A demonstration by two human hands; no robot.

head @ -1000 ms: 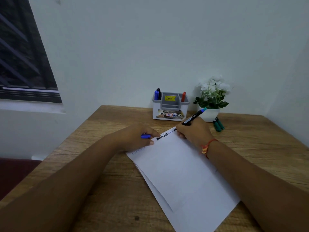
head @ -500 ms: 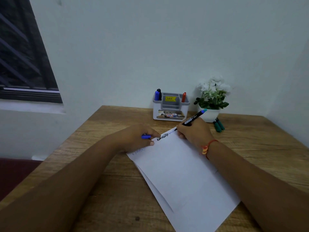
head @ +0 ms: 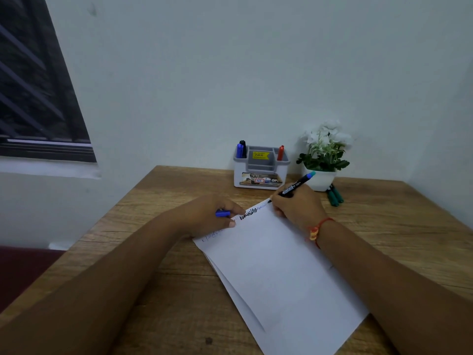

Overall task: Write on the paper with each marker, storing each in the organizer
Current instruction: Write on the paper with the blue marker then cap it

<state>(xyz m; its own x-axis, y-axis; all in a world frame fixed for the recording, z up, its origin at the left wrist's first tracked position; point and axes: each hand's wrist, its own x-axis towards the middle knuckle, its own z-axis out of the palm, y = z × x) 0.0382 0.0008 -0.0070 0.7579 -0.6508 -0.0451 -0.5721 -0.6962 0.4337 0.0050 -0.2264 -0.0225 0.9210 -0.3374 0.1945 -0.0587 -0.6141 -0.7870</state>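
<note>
A wooden table (head: 163, 190) stands against pale walls (head: 230, 73), dark barred window (head: 33, 93) at left.

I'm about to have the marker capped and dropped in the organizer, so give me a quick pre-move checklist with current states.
1. Marker gripped in right hand: ok, tip at the far edge of the paper.
2. Cap ready: ok, a blue cap sits in the left hand.
3. Paper held down: ok, left hand rests on its far left corner.
4. Free slot in the organizer: cannot tell for sure; blue and black markers stand at its left, a red marker at its right, and the middle looks open.
5. Path to the organizer: ok, bare table between; the flower pot stands to its right.
6. Markers remaining: not ok, green markers lie by the pot.
</note>
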